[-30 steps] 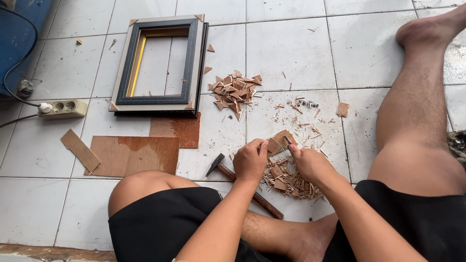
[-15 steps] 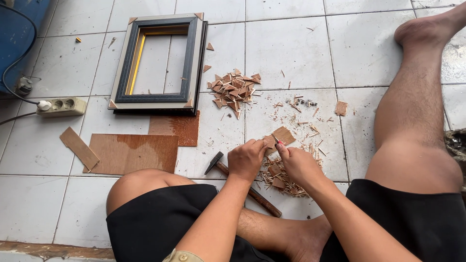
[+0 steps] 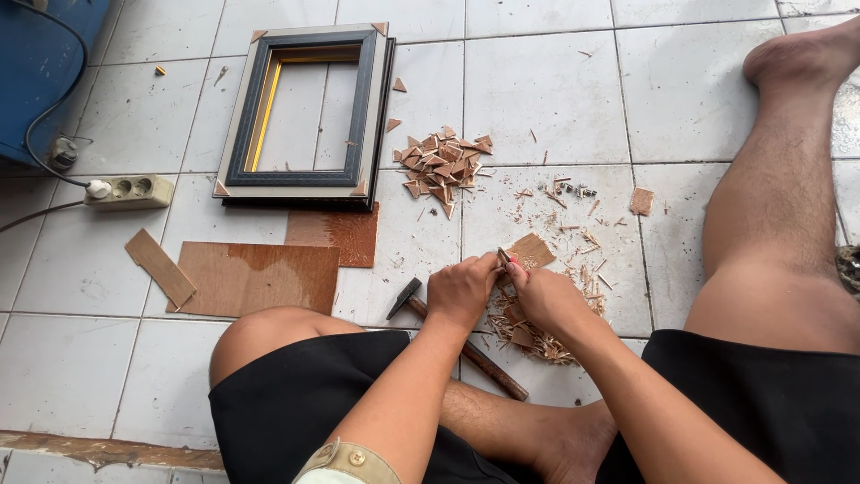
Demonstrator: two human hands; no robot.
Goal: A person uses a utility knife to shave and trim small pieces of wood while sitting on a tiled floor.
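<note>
Plywood scrap [image 3: 530,250] now lower over the floor chips [image 3: 528,327], pinched in both closed hands, left hand [image 3: 461,289] and right hand [image 3: 544,298], so cutting appears ongoing; hammer [image 3: 457,336] idle beside.

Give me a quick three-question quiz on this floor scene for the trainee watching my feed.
1. True or false: the hammer is held in the left hand.
2. Which lies closest to the picture frame? A) power strip B) pile of triangular wood offcuts C) thin brown board
3. What do both hands grip together?

Key
1. False: it lies on the tiled floor, its handle running under the forearms.
2. C: the board's top edge slips under the frame's lower side.
3. A small thin piece of wood, pinched between the left hand and the right hand, above a heap of wood shavings.
</note>
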